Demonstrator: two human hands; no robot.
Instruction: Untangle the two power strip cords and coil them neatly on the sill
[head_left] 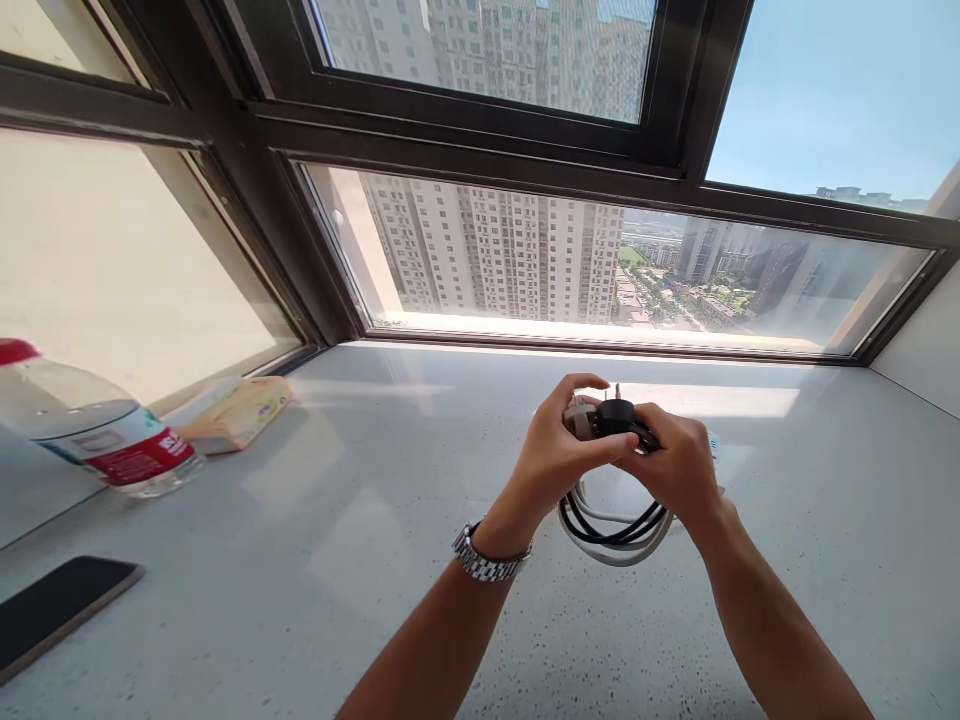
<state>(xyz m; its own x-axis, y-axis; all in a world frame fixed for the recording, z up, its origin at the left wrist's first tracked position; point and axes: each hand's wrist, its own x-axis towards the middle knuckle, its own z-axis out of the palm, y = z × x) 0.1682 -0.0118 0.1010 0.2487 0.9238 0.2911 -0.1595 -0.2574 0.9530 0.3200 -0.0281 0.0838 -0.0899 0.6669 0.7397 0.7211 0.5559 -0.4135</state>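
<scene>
My left hand (559, 440), with a metal watch on the wrist, is closed around a white plug (580, 420), its thumb reaching across to a black plug (614, 417). The black plug's metal prongs point up. My right hand (679, 455) is closed on the black plug from the right side. Below both hands hang loops of black cable (611, 538) and white cable (626, 556). Part of the bundle is hidden behind my fingers. A small pale thing with blue marks (713, 445) shows just past my right hand; I cannot make out what it is.
A speckled white sill (360, 620) lies under my hands. On the left are a large clear bottle (124, 440) with a red label, a yellow tissue pack (244, 412) and a dark phone (60, 608). Dark window frames (480, 165) border the far side.
</scene>
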